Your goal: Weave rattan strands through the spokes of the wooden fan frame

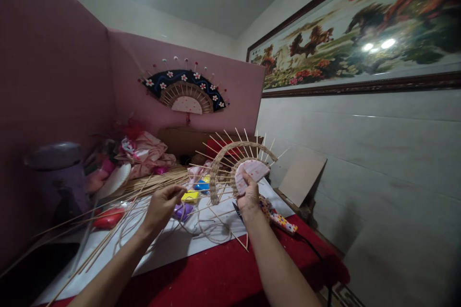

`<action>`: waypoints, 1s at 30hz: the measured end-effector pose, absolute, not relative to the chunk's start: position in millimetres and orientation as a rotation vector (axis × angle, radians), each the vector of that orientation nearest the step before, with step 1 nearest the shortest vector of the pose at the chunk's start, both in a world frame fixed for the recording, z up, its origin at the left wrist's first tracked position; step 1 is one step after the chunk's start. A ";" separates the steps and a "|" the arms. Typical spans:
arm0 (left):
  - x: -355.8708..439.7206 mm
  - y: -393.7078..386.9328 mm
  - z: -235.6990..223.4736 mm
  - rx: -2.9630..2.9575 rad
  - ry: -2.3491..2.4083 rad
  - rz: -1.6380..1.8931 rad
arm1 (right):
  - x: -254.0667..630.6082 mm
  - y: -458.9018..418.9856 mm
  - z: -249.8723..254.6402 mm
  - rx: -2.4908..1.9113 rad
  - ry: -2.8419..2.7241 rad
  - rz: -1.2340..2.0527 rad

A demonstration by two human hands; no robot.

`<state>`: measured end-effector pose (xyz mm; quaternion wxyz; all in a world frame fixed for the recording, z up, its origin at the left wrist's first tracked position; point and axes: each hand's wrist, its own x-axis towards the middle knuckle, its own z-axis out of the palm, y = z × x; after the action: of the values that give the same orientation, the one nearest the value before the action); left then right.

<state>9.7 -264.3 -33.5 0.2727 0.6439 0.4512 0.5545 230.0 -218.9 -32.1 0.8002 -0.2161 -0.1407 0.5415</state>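
My right hand [249,197] grips a handmade fan frame by its base, thumb on the half-round of pink spotted fabric [254,172]. Thin wooden sticks spread out from that base. A braided-looking twine band [216,168] arches across the sticks, and a narrower one hugs the fabric edge. To the left, my left hand [163,206] is closed in a pinch, apart from the band; a thin strand of twine seems to run from its fingertips, though the grip is hard to see. Loose twine [218,232] lies in loops on the white sheet below the hands.
Bundled thin sticks [154,180] lie at the back left. Nearby are yellow [190,196], purple [183,212] and red [109,218] packets. A flower-patterned glue-gun-like tool [283,222] with a black cord rests right. A finished dark flowered fan [185,88] hangs on the pink panel.
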 end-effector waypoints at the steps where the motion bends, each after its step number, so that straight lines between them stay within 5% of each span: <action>1: 9.1 -264.7 -34.4 1.858 1.302 1.525 | 229.7 -218.7 -32.1 -0.468 -0.306 1.157; 6: 15.7 -270.2 -41.1 2.352 1.619 1.548 | 224.2 -220.8 -30.1 -0.427 -0.297 1.164; 12: 31.6 -277.1 -50.9 2.653 1.409 1.409 | 213.6 -225.6 -30.4 -0.376 -0.341 1.211; 30: 31.2 -282.4 -47.6 2.815 1.595 1.424 | 215.5 -227.3 -30.8 -0.406 -0.259 1.248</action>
<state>31.2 -282.4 -47.6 -0.1952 0.7810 0.4424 0.3951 215.5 -227.3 -30.8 0.7846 -0.1884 -0.1199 0.5783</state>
